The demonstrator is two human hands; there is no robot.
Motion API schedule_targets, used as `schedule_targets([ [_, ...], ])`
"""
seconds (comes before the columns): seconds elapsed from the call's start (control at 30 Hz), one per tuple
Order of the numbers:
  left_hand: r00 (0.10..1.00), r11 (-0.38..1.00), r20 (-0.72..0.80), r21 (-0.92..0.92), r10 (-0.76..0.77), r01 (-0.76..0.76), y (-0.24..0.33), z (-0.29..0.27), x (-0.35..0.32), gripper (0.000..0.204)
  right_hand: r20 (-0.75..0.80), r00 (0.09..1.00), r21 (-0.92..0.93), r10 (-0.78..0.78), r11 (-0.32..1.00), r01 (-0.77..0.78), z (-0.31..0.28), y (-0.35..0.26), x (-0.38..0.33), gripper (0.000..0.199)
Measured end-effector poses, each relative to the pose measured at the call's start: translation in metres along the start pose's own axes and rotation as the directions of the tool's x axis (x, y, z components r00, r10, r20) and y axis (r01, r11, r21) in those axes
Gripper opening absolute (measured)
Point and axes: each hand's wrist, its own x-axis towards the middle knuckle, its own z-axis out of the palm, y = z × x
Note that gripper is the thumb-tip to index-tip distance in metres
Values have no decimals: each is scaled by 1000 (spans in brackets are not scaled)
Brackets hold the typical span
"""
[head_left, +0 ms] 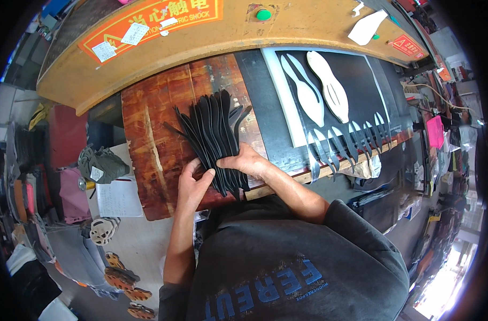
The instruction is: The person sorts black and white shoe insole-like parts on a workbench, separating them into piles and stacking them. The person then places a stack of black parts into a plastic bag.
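Squeezing from both sides, left hand [193,184] and right hand [243,162] clamp their grip on black strips [207,128] over the left of the bench [150,144], by its near edge; uneven pressure could let the fanned outer ones slip.

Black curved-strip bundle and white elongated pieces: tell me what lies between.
Rightward from the bundle, the head view shows reddish-brown stained board, flat dark-grey surface, then a white slab's edge and black sheet.

Long thin curved blk strips [207,136]: stacked
Upper ends: fanned
Lower ends: bunched
Spot: over red-brn surface [153,144], btwn L hand [193,182] & R hand [244,160]
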Motion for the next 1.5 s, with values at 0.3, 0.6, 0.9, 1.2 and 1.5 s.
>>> schedule_targets([
  [0.3, 1000, 998, 11, 64, -22, 21, 1, -1, 2, 62, -22, 999, 11, -32, 999, 32, 0, 5, 2, 44],
  [0.6, 1000, 998, 16, 54, -24, 23, 2, -4, 1, 61, -19, 1000, 23, -13, 1000, 14, 1, 1, 0, 47],
  [0.9, 998, 998, 25, -43, -51, 53, 10, -4, -4, 55, -27, 1000, 49, -4, 999, 5, 3, -1, -1, 47],
  [1.2, 979, 959, -159, 272, 128, -81, 17, 11, -7, 72, -30, 999, 27, 38, 999, -37, 3, -9, -4, 47],
  [1.5, 949, 825, -58, 512, 311, -240, 23, 21, -23, 59, -25, 999, 40, 47, 998, -46, 1, -5, -4, 47],
])
